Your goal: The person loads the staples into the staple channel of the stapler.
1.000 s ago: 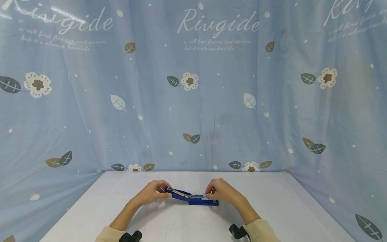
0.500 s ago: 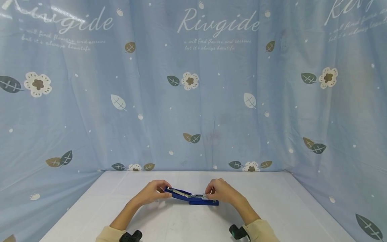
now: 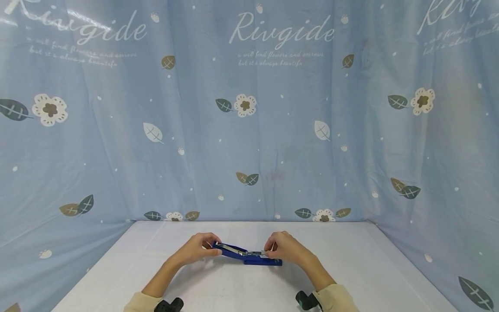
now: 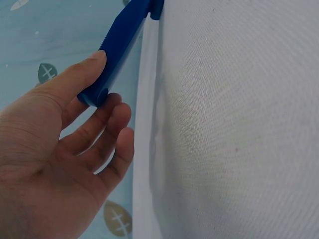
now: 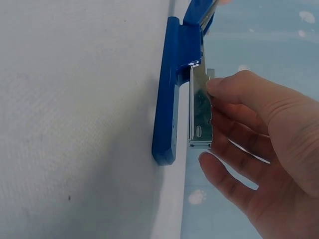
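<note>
A blue stapler [image 3: 262, 261] stands on the white table with its top cover swung far back to the left. My left hand [image 3: 199, 248] grips the end of that raised cover [image 4: 119, 50], the thumb on one side and fingers on the other. The stapler's metal magazine [image 5: 200, 107] lies bare above the blue base [image 5: 166, 99]. At the magazine, my right hand [image 3: 286, 247] pinches a small grey piece [image 5: 211, 73] that looks like a strip of staples; the thumb and fingers hide most of it.
The white table [image 3: 234, 290] reaches back to a blue patterned curtain [image 3: 249, 138], which also hangs at both sides. Dark wrist cameras [image 3: 306, 300] are worn near both beige sleeves [image 3: 336, 298].
</note>
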A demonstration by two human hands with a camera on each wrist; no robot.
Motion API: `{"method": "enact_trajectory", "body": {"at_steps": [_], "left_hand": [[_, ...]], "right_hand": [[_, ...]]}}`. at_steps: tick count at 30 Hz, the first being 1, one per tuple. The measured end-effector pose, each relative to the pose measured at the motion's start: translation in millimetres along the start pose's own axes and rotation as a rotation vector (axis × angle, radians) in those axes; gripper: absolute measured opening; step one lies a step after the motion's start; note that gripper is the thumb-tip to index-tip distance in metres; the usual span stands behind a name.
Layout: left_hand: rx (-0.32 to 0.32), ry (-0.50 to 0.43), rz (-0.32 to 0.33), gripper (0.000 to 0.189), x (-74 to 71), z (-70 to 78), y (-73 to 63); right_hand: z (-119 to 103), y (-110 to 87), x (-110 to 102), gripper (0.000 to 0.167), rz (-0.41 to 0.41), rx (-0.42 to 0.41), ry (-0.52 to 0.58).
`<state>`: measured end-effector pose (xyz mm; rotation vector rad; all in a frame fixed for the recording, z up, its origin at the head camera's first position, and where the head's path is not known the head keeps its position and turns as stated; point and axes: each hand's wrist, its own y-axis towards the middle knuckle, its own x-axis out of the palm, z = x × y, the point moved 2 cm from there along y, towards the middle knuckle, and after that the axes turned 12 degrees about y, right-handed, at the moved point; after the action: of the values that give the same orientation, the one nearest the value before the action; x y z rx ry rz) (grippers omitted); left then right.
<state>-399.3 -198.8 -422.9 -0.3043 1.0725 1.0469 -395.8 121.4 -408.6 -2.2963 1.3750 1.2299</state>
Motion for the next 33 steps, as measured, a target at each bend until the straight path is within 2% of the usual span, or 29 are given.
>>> {"method": "enact_trajectory", "body": {"at_steps": [16, 26, 33], "left_hand": [[0.003, -0.038, 0.01, 0.029, 1.4, -0.7, -0.3], [0.0, -0.01, 0.027, 0.028, 3.8, -4.4, 1.0], [0.001, -0.024, 0.024, 0.029, 3.1, -3.5, 0.3]], "right_hand": [[3.8, -1.1, 2.1, 0.004, 0.005, -0.027, 0.011], [1.8, -1.4, 1.3, 0.004, -0.006, -0.027, 0.009], [0.9, -2.1, 1.1, 0.004, -0.006, -0.022, 0.008]]}}
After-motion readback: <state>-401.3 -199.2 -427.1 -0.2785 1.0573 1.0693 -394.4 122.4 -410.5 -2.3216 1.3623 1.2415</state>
